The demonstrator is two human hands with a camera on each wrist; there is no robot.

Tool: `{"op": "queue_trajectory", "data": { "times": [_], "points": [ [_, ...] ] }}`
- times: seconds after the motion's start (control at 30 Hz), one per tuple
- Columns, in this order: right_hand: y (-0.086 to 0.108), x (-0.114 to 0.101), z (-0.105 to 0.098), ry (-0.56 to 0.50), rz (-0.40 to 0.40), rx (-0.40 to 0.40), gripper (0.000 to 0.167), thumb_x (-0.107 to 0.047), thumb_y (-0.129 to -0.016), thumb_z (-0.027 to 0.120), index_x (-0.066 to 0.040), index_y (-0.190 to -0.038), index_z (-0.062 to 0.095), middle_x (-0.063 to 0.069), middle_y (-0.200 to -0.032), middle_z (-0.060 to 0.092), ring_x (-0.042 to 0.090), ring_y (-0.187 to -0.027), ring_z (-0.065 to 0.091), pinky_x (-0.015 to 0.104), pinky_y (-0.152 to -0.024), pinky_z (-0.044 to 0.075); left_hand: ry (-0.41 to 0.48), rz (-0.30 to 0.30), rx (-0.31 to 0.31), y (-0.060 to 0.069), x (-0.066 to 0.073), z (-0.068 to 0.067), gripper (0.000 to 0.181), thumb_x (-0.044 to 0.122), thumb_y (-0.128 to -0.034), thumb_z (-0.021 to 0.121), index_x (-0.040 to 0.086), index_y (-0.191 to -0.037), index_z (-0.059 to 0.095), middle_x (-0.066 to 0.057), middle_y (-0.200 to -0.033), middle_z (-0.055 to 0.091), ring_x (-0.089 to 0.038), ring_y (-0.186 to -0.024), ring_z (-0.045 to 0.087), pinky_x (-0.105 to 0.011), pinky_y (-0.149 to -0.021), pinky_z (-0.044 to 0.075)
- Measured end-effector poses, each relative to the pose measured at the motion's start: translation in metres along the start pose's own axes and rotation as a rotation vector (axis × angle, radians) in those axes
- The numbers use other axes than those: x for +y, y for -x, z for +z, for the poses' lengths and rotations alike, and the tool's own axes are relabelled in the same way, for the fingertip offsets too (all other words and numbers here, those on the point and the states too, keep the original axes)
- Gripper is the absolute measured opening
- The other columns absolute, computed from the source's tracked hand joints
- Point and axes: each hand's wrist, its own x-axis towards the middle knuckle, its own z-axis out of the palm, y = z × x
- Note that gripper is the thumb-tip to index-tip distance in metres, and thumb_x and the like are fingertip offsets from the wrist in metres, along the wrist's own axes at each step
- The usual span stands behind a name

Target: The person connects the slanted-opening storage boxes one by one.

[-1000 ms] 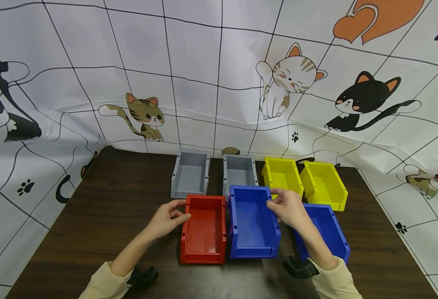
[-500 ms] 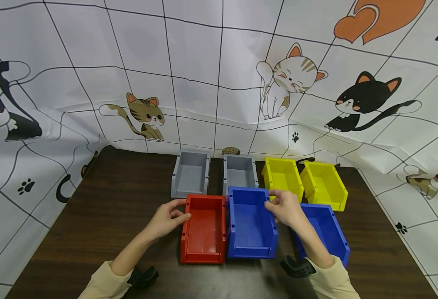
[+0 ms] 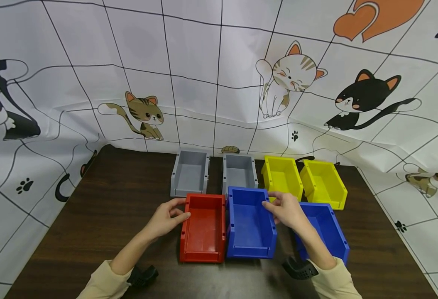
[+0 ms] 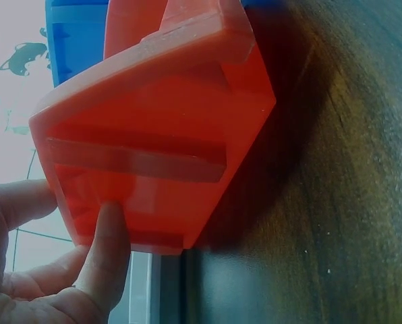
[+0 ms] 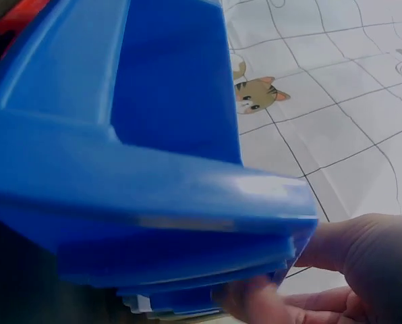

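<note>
My left hand pinches the left wall of a red plastic storage bin, thumb on the inner side of the rim. In the left wrist view, fingers press the outer wall of that bin. Beside it, on the right, a blue bin stands close against the red one. My right hand grips its right wall near the back corner. The right wrist view shows the blue bin tilted in the picture, with fingertips partly hidden under its rim. Whether its base touches the table cannot be told.
Two grey bins and two yellow bins stand in a row at the back. A second blue bin sits right of my right forearm. Dark wooden table; a white cat-print sheet hangs behind and at the sides.
My right hand has brought the blue bin slightly left, closer to the red bin. The left hand and the red bin have stayed in place.
</note>
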Motion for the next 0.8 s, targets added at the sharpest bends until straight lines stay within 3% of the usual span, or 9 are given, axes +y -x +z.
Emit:
{"op": "queue_trajectory", "data": {
  "times": [0.07, 0.13, 0.2, 0.27, 0.33, 0.43, 0.63, 0.8],
  "points": [
    [0.002, -0.001, 0.002, 0.082, -0.059, 0.086, 0.042, -0.016, -0.089, 0.064, 0.008, -0.122, 0.055, 0.006, -0.064, 0.061, 0.02, -0.047, 0.055, 0.03, -0.045, 0.045, 0.0, 0.0, -0.004, 0.0, 0.0, 0.0, 0.048, 0.01, -0.0893, 0.063, -0.011, -0.128, 0.045, -0.015, -0.084, 0.069, -0.015, -0.075, 0.062, -0.028, -0.065, 0.043],
    [0.005, -0.004, 0.005, 0.177, -0.137, 0.193, 0.044, -0.02, -0.087, 0.066, 0.006, -0.122, 0.056, 0.011, -0.077, 0.066, 0.022, -0.059, 0.06, 0.033, -0.052, 0.048, 0.001, -0.004, -0.005, -0.001, -0.001, 0.0, 0.048, 0.01, -0.0891, 0.063, -0.011, -0.128, 0.046, -0.015, -0.084, 0.069, -0.014, -0.074, 0.062, -0.027, -0.065, 0.043],
    [0.007, -0.008, 0.009, 0.27, -0.224, 0.279, 0.05, -0.025, -0.085, 0.069, 0.002, -0.124, 0.055, 0.017, -0.099, 0.066, 0.028, -0.082, 0.062, 0.041, -0.067, 0.051, -0.001, -0.001, -0.009, -0.001, -0.002, 0.0, 0.048, 0.01, -0.0892, 0.063, -0.011, -0.128, 0.045, -0.015, -0.085, 0.069, -0.014, -0.075, 0.063, -0.027, -0.065, 0.043],
    [0.008, -0.013, 0.014, 0.32, -0.298, 0.298, 0.058, -0.031, -0.084, 0.071, -0.002, -0.13, 0.052, 0.019, -0.12, 0.058, 0.035, -0.106, 0.055, 0.051, -0.084, 0.045, -0.003, -0.001, -0.007, -0.001, -0.002, 0.0, 0.048, 0.01, -0.0891, 0.063, -0.011, -0.128, 0.046, -0.014, -0.084, 0.069, -0.015, -0.075, 0.063, -0.028, -0.066, 0.043],
    [0.008, -0.019, 0.02, 0.354, -0.349, 0.271, 0.066, -0.038, -0.083, 0.07, -0.007, -0.137, 0.046, 0.019, -0.136, 0.047, 0.039, -0.122, 0.042, 0.061, -0.093, 0.034, -0.007, -0.001, -0.007, -0.001, -0.002, -0.001, 0.048, 0.011, -0.0891, 0.063, -0.011, -0.128, 0.046, -0.013, -0.083, 0.069, -0.016, -0.075, 0.063, -0.029, -0.067, 0.044],
    [0.009, -0.025, 0.028, 0.402, -0.378, 0.226, 0.075, -0.048, -0.082, 0.066, -0.016, -0.143, 0.039, 0.015, -0.149, 0.032, 0.038, -0.133, 0.028, 0.069, -0.096, 0.022, -0.009, -0.002, -0.011, -0.001, -0.002, -0.001, 0.048, 0.011, -0.0891, 0.063, -0.01, -0.129, 0.046, -0.013, -0.083, 0.069, -0.018, -0.076, 0.063, -0.03, -0.069, 0.044],
    [0.011, -0.031, 0.041, 0.481, -0.389, 0.129, 0.08, -0.061, -0.083, 0.056, -0.023, -0.148, 0.03, 0.013, -0.155, 0.017, 0.037, -0.14, 0.01, 0.076, -0.095, 0.002, -0.008, 0.011, -0.016, -0.001, -0.003, -0.001, 0.048, 0.011, -0.0892, 0.063, -0.011, -0.129, 0.045, -0.014, -0.084, 0.069, -0.019, -0.077, 0.064, -0.03, -0.07, 0.045],
    [0.01, -0.031, 0.046, 0.529, -0.388, 0.057, 0.075, -0.064, -0.086, 0.048, -0.027, -0.148, 0.029, 0.011, -0.155, 0.016, 0.036, -0.141, 0.009, 0.075, -0.095, -0.002, -0.005, 0.031, -0.02, 0.0, 0.001, -0.002, 0.049, 0.01, -0.0896, 0.063, -0.012, -0.129, 0.044, -0.018, -0.087, 0.069, -0.022, -0.081, 0.065, -0.031, -0.072, 0.046]
  ]
}}
